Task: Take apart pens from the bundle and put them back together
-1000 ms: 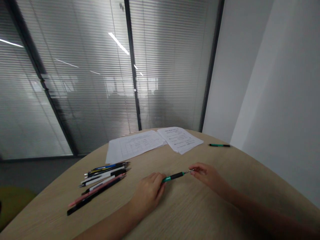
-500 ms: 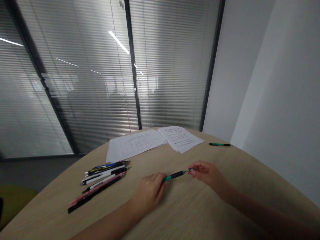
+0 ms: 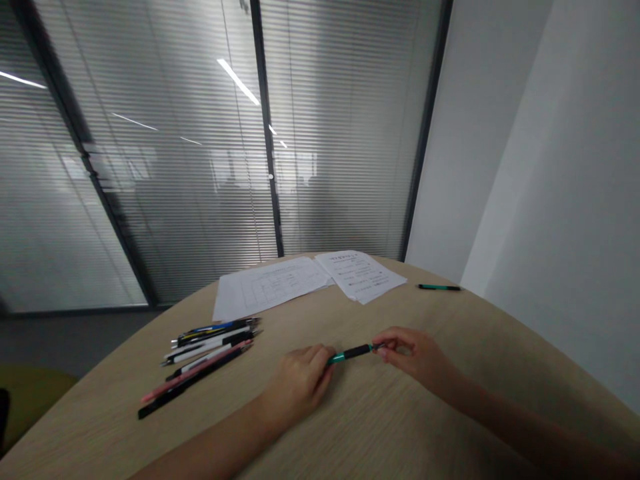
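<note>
We list, largest first, a glass partition (image 3: 150,167) with slatted blinds and dark metal frames, running behind the table, and a pale wall (image 3: 525,167) to its right. At lower left, beyond the table's near left edge, we note an olive seat (image 3: 30,407). Our rounded light-wood table (image 3: 115,427) carries everything else. At its far edge lie two loose paper sets: a ruled, table-printed set (image 3: 270,290) and, overlapping it on the right, a printed text set (image 3: 360,277). Toward the left edge we count a tight group of pens (image 3: 210,347) lying side by side, in blue, white, pink and black; the exact number is hard to tell. Near the far right edge lies a lone green pen (image 3: 439,287), well apart from the rest. Mid-table, near the near edge, our left hand (image 3: 300,383) closes its fingers around the green end of a green-and-black pen (image 3: 353,353). Our right hand (image 3: 413,353) pinches the pen's metal tip between thumb and fingers, so the pen spans the gap, held just above the wood.
</note>
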Motion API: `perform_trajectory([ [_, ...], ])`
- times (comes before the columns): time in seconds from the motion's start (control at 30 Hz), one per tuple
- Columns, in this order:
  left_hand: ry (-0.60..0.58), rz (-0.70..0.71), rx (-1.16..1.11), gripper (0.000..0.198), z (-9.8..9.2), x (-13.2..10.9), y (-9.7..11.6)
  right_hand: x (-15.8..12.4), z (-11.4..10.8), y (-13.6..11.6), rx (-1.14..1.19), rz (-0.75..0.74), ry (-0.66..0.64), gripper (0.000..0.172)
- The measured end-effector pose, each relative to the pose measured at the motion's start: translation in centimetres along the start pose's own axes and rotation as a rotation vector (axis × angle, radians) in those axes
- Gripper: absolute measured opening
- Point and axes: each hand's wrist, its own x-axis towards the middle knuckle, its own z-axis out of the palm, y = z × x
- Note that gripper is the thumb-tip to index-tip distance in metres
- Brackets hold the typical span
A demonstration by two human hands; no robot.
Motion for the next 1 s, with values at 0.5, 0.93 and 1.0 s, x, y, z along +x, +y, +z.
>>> perform_trajectory([
  [0.5, 0.033, 0.105, -0.002, 0.02, 0.3, -0.1, -0.2, -0.2, 0.4, 0.6, 0.01, 0.036, -0.066, 0.008],
  [0.93, 0.093, 0.207, 0.107, 0.022, 0.1, -0.1, -0.2, -1.1, 1.1, 0.2, 0.011, 0.104, -0.157, 0.013],
  [1.0, 0.105, 0.234, 0.135, 0.022, 0.0, -0.2, -0.1, -1.2, 1.1, 0.0, -0.07, 0.071, -0.156, 0.023],
])
